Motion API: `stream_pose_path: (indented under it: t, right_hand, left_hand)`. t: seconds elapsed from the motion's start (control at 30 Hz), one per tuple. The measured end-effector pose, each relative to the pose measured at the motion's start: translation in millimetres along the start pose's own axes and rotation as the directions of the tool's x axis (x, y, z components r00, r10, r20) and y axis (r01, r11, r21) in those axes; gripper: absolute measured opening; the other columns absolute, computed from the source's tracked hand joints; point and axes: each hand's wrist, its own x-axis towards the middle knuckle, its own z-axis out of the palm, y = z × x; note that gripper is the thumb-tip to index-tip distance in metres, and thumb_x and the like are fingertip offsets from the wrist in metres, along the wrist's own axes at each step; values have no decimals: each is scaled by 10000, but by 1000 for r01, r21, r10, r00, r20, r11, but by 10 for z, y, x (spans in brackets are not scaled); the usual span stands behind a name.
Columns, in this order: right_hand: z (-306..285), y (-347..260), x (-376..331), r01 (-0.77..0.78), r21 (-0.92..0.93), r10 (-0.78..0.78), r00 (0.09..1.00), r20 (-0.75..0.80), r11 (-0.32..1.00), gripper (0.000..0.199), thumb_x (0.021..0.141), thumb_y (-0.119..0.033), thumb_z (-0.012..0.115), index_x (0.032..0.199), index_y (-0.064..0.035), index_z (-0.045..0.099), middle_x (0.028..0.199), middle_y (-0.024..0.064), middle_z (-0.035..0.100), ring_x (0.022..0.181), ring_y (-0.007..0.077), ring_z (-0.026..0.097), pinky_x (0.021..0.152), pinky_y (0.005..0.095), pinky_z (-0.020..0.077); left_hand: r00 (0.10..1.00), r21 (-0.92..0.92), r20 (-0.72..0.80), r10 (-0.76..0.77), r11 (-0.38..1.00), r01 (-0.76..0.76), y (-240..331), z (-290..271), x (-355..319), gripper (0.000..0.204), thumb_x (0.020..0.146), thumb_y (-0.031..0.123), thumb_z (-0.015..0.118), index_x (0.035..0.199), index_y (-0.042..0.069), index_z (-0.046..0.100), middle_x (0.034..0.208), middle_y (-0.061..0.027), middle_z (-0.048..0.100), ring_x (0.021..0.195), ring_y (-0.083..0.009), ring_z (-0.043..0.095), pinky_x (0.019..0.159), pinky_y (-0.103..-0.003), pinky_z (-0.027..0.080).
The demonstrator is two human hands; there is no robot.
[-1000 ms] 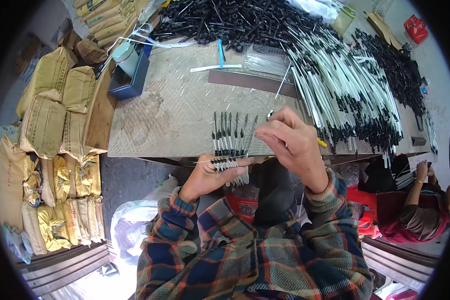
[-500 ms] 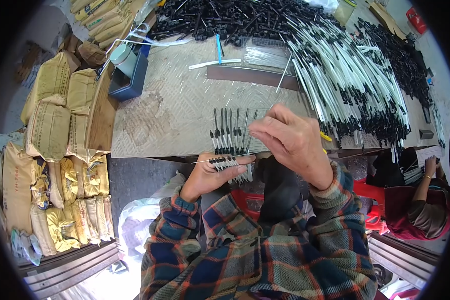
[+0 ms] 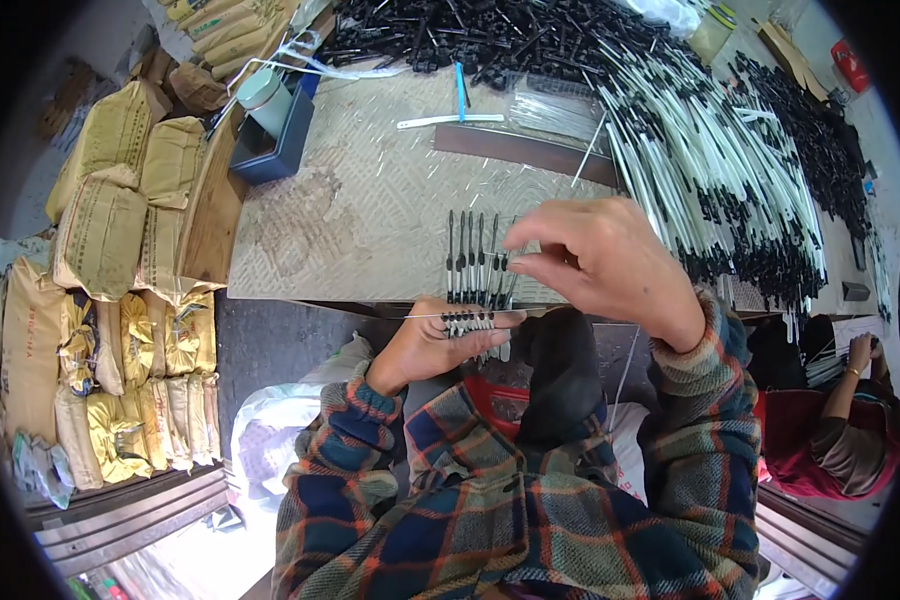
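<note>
My left hand [image 3: 422, 345] is closed around a row of slim black-and-white plastic strips [image 3: 467, 270] at the table's near edge. The strips stand side by side, their black looped ends pointing away from me. A thin straight wire [image 3: 428, 317] lies across the row, and its left end sticks out past my left hand. My right hand [image 3: 610, 265] hovers just right of the row. Its thumb and index finger are curved and apart, with their tips close to the rightmost strip; I see nothing held between them.
A large heap of white strips with black ends [image 3: 710, 170] lies at the right. Black plastic parts [image 3: 470, 40] are piled at the back. A tray of thin rods [image 3: 555, 115] sits behind a brown bar [image 3: 520, 152]. A blue bin [image 3: 270, 150] stands left. Another person's hand [image 3: 860, 350] is at far right.
My right thumb and index finger were pinched together beside the strips; now they are parted, and the hand has shifted right. My left hand keeps its hold on the row.
</note>
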Motion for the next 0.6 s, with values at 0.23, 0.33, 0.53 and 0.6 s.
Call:
stream_pose_path:
  t: [0.23, 0.33, 0.53, 0.6]
  right_hand:
    - [218, 64, -73, -223, 463, 192, 975, 113, 858, 175, 805, -48, 601, 977, -32, 631, 597, 18, 498, 522, 41, 394, 466, 217, 312]
    - [241, 79, -83, -247, 549, 220, 969, 117, 798, 179, 807, -42, 600, 982, -20, 628, 617, 0, 504, 531, 26, 392, 467, 203, 304]
    - [271, 23, -59, -230, 463, 230, 972, 59, 856, 156, 793, -35, 610, 947, -21, 629, 630, 18, 531, 537, 28, 440, 465, 205, 328]
    - [268, -3, -51, -138, 394, 163, 986, -30, 909, 144, 789, -45, 619, 931, -21, 628, 630, 32, 537, 539, 33, 459, 464, 211, 339]
  left_hand:
    - [998, -146, -7, -62, 987, 60, 29, -23, -33, 191, 812, 65, 633, 991, 2, 657, 1013, -76, 655, 681, -19, 523, 569, -186, 441]
    - [999, -152, 1, -42, 988, 42, 54, -20, -4, 190, 811, 68, 636, 988, 5, 659, 1005, -76, 657, 647, -18, 505, 560, -184, 436]
    - [999, -165, 15, -37, 986, 39, 71, -36, -19, 220, 806, 46, 641, 1025, 23, 652, 950, -47, 668, 834, -60, 565, 736, -225, 481]
    - [999, -115, 19, -42, 992, 44, 93, -40, -12, 222, 807, 51, 641, 1028, 30, 653, 942, -47, 669, 824, -59, 564, 730, -228, 481]
